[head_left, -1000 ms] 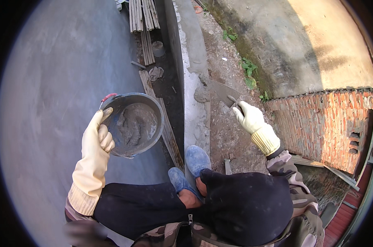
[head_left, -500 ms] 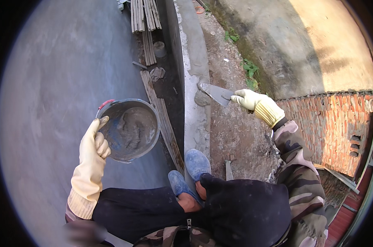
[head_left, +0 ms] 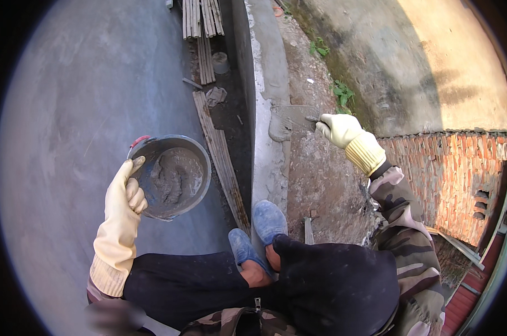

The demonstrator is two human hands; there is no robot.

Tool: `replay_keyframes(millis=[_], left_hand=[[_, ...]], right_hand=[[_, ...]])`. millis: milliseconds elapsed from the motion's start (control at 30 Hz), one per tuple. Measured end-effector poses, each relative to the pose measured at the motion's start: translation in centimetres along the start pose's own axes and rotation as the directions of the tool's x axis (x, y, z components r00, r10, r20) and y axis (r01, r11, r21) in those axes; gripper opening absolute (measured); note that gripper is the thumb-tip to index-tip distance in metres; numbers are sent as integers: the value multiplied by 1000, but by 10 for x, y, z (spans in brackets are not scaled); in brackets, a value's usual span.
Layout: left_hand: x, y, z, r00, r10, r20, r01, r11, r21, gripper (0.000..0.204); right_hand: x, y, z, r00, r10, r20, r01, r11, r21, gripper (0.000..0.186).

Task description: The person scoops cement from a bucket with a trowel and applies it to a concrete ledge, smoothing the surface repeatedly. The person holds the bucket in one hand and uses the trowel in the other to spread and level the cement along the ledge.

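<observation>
Grey and narrow, the wall top point(head_left: 270, 173) has brown ground point(head_left: 326, 187) past its right edge, with room around the right hand point(head_left: 342, 131). This hand is closed on the trowel point(head_left: 295, 117), its blade reaching left over that edge. The left hand point(head_left: 123, 189) grasps the bucket point(head_left: 169, 142) of mortar point(head_left: 175, 176), thumb upon its rim, left of the wall top.
</observation>
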State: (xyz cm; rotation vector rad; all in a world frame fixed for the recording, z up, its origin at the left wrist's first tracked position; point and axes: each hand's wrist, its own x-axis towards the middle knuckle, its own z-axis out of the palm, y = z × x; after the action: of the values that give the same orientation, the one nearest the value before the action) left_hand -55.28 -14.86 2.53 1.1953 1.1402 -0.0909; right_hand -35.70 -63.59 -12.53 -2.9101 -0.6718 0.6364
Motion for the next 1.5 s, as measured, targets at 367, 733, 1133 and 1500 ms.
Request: replay_keyframes(millis=[367, 733, 1133, 1500], left_hand=[[2, -1, -2, 998, -25, 64, 25, 1000, 4, 35], [-4, 4, 7, 998, -9, 67, 5, 999, 54, 35], [-1, 0, 5, 999, 6, 33, -8, 998, 59, 37], [2, 1, 4, 999, -2, 42, -1, 998, 58, 37]], right_hand=[[-7, 1, 7, 912, 72, 404, -214, 923, 319, 47], [25, 9, 7, 992, -19, -124, 13, 998, -53, 37], [66, 18, 8, 971, 214, 106, -238, 892, 385, 43], [1, 10, 20, 989, 4, 146, -41, 968, 247, 41]])
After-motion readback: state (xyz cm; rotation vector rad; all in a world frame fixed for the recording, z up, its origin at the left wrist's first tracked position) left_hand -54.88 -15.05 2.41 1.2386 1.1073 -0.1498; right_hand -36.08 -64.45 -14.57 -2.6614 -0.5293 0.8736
